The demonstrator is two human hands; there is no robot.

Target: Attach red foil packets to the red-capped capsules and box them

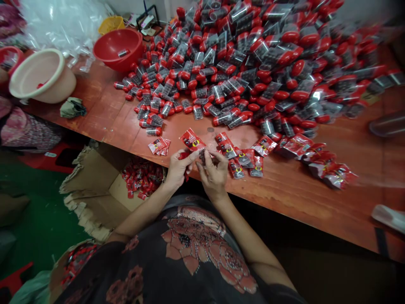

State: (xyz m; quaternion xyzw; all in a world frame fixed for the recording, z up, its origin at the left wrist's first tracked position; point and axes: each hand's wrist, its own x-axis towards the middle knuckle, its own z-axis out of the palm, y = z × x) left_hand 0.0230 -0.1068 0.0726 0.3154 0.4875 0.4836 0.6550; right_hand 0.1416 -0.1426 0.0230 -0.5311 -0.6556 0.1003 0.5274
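Note:
My left hand [179,169] and my right hand [212,173] meet at the near edge of the wooden table [104,114]. Both are closed on one small red-capped clear tube [202,157], and a red printed packet [192,139] sticks up from my left fingers. Just beyond the hands lie loose red packets [243,156] in a row running right. A small stack of packets [159,146] lies to the left. A big heap of red-capped tubes [247,63] covers the far half of the table.
A red bowl [118,48] and a cream bowl [42,76] stand at the back left, with a crumpled cloth [72,107] near them. Below the table's left edge, an open cardboard box [104,185] holds finished red packs. Clear bags [60,21] pile at the far left.

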